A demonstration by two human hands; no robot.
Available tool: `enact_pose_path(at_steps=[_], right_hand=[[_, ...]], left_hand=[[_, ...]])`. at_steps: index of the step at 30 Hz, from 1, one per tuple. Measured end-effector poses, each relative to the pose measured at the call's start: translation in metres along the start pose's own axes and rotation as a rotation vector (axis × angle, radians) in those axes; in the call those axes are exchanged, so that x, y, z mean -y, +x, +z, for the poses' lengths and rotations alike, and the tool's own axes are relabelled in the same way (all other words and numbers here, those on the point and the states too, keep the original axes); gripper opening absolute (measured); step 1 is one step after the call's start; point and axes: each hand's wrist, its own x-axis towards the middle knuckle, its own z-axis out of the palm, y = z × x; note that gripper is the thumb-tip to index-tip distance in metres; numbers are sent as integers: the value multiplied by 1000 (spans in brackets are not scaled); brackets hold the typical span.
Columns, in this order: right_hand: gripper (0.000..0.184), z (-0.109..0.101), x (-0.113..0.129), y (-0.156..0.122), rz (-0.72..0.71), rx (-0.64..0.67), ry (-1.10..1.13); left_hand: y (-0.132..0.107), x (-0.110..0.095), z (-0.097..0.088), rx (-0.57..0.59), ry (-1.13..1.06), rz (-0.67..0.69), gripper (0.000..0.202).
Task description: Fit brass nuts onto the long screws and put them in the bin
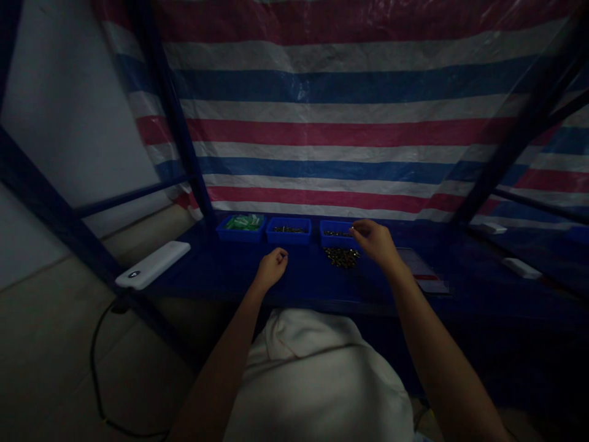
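Three small blue trays stand in a row at the back of a dark blue bench (221, 270). The left tray (242, 226) holds green pieces, the middle tray (289, 231) and the right tray (335, 234) hold small dark metal parts. A loose heap of small dark parts (342, 257) lies in front of the right tray. My right hand (375, 242) reaches over the right tray's rim, fingers pinched together on something too small to name. My left hand (272, 267) rests on the bench in front of the middle tray, fingers curled in.
A white power bank (153, 264) lies on the bench's left corner with a black cable (97, 374) running to the floor. A striped red, white and blue tarpaulin (350, 123) hangs behind. A paper card (426, 273) and small white blocks (521, 267) lie right.
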Motion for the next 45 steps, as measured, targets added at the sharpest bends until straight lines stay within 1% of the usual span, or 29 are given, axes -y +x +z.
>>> enact_pose_path(at_steps=[3, 6, 8, 10, 13, 15, 17, 20, 22, 24, 27, 30, 32, 34, 38, 42, 45], right_hand=[[15, 4, 21, -3, -75, -39, 94], [14, 10, 29, -12, -163, 18, 125], [13, 15, 30, -18, -140, 27, 180], [17, 18, 32, -21, -17, -31, 330], [24, 20, 35, -18, 260, -107, 659], [26, 19, 35, -12, 404, -84, 815], [26, 19, 33, -6, 478, -32, 867], [24, 20, 30, -2, 485, 13, 807], [24, 20, 30, -4, 434, -1, 748], [25, 19, 33, -9, 349, -42, 733], [24, 18, 43, -21, 215, -112, 768], [21, 17, 53, -33, 146, -181, 773], [21, 18, 56, -41, 154, -219, 761], [23, 20, 55, -46, 193, -234, 751], [27, 25, 46, -51, 253, -254, 736], [29, 23, 34, -41, 255, -344, 670], [30, 17, 25, -27, 208, -458, 593]], left_hand=[[1, 2, -1, -5, -127, -36, 18], [-1, 0, -3, -13, -183, -45, 18], [-2, -2, -4, -15, -193, -48, 18], [-3, -3, -5, -15, -200, -50, 19], [-4, -3, -5, -11, -209, -50, 19], [-4, -3, -5, -9, -215, -53, 19], [-4, -1, -5, -3, -225, -57, 20], [-4, 0, -4, 4, -241, -53, 21], [-4, 0, -4, 1, -244, -41, 21], [-5, -1, -5, -2, -245, -26, 20], [-5, -3, -6, -1, -249, -28, 20], [-6, -4, -7, 0, -261, -46, 21], [-6, -4, -6, -1, -268, -43, 21], [-6, -3, -5, -1, -274, -35, 21], [-6, -1, -4, -9, -284, -21, 21], [-6, -3, -6, 0, -300, -30, 22], [-7, -4, -7, -4, -318, -29, 22]])
